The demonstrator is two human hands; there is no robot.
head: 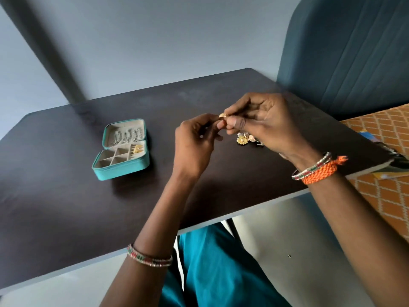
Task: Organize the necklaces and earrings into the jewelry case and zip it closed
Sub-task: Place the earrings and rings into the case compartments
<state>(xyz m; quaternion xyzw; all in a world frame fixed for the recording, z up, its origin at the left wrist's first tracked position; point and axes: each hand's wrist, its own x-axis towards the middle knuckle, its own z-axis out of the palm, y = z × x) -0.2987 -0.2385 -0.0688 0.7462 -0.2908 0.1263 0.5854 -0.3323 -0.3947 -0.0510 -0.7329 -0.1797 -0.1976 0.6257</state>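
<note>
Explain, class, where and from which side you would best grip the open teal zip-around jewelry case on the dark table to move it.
Probably grip the teal zip-around jewelry case by its lower tray's outer walls, coming from above with fingers on its left and right sides. The lid stands open at the far edge and the compartments hold gold earrings, so keep it level and avoid the lid.
</note>
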